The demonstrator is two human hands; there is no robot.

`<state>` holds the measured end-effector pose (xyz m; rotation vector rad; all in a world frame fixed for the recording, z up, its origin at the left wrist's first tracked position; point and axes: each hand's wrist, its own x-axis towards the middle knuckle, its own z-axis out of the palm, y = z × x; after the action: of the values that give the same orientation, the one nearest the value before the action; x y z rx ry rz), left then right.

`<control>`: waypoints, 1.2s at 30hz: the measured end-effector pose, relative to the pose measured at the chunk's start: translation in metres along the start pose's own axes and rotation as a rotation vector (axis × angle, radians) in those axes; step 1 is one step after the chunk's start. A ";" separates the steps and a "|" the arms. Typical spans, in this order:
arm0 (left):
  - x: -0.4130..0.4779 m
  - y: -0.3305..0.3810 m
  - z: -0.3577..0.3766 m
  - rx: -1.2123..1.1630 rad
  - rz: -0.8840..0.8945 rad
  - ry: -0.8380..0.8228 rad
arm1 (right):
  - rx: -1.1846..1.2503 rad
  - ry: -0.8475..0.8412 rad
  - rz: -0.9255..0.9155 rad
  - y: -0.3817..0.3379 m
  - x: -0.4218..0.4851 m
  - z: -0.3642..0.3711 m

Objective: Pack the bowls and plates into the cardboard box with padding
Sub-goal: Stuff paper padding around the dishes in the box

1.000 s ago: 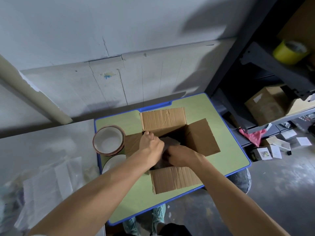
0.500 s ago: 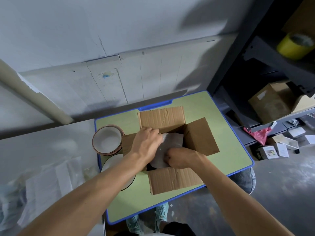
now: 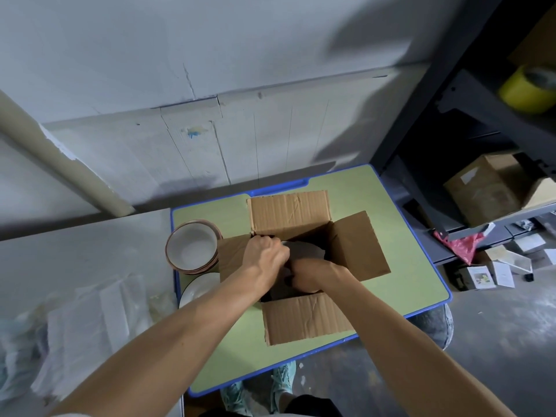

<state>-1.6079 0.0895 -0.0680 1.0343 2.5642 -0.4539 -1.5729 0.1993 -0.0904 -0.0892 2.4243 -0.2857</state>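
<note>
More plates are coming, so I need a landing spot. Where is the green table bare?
Bare table: the strip between the right flap of the cardboard box and the right edge; the near-left corner between the plate, near flap and front edge. Crowded: bowls and plate beside the left flap; left hand and right hand fill the box opening.

One box (image 3: 304, 322), one plate (image 3: 200, 288), two hands (image 3: 264, 257) (image 3: 311, 273)

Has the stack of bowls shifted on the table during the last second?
No. The stack of bowls sits in the same spot near the green table's far-left corner, right beside the cardboard box's left flap, in all three frames.
</note>
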 end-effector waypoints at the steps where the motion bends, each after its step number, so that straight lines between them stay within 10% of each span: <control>1: 0.001 0.000 0.000 -0.004 0.004 -0.003 | -0.031 0.042 0.007 -0.002 0.002 0.001; 16: -0.004 0.007 0.005 0.100 0.197 -0.388 | -0.004 0.121 0.042 -0.008 0.024 0.005; 36: 0.013 0.016 0.009 -0.035 0.221 -0.329 | -0.014 -0.013 -0.035 0.024 0.027 0.002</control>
<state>-1.6034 0.1044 -0.0840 1.1127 2.1357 -0.4739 -1.5917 0.2183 -0.1142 -0.1392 2.4144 -0.2835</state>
